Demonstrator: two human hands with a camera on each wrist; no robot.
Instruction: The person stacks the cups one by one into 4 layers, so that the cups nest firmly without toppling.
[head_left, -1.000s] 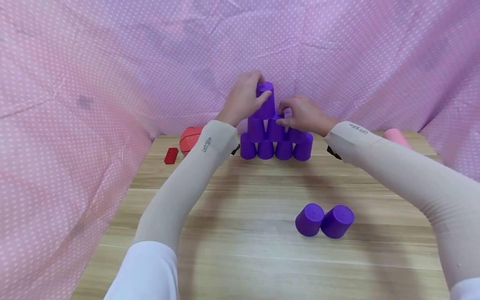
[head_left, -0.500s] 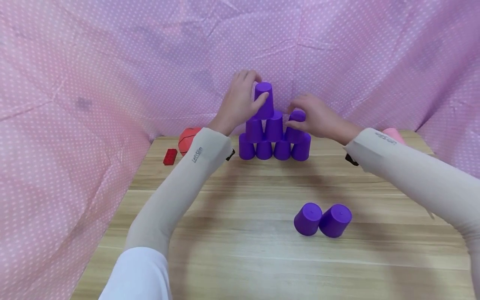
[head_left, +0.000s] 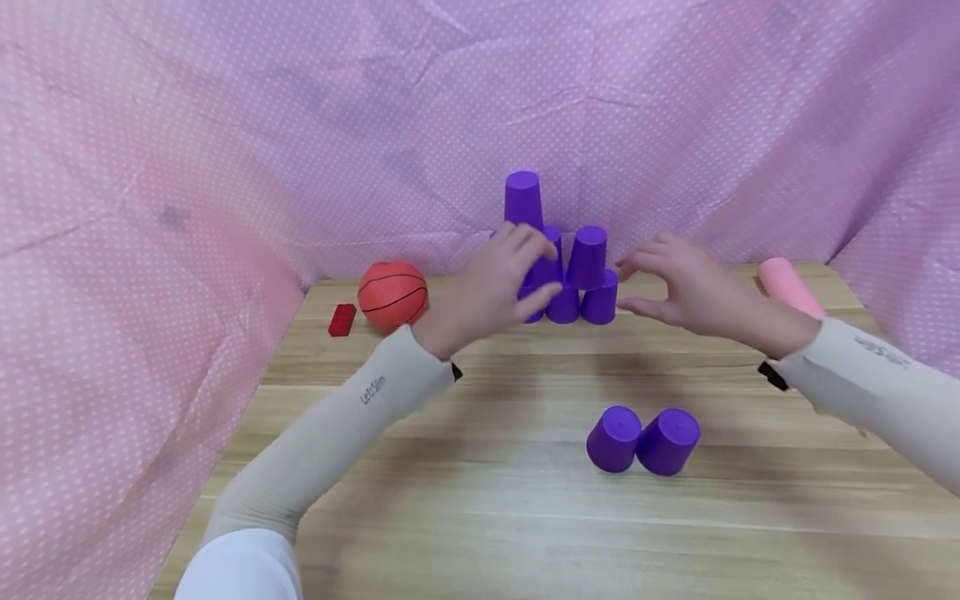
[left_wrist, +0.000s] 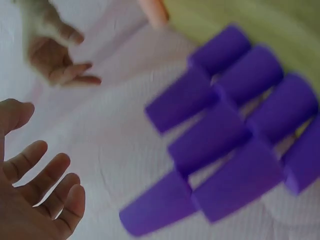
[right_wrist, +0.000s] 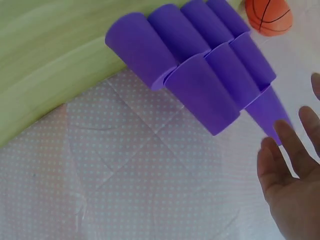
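A pyramid of upside-down purple cups rises at the back of the table. Several cups form its bottom row, three its middle row, and a single top cup (head_left: 522, 196) stands over the left side. My left hand (head_left: 491, 287) is in front of the pyramid's left part in the head view, hiding some cups; the left wrist view shows its fingers loosely bent, holding nothing and apart from the cups. To the right of the pyramid my right hand (head_left: 693, 287) hovers, thumb and fingers spread, near the right bottom cup (head_left: 600, 298) and middle-row right cup (head_left: 588, 257).
Two more purple cups, a left one (head_left: 613, 440) and a right one (head_left: 668, 442), stand upside down nearer the front. A basketball-patterned ball (head_left: 393, 294) and red toy brick (head_left: 342, 320) lie back left. A pink cylinder (head_left: 789, 286) lies back right, before the dotted cloth (head_left: 660, 108).
My left hand has let go of the top cup and come down toward me. The right hand first placed a cup at the middle row's right end, then released it and drew right.
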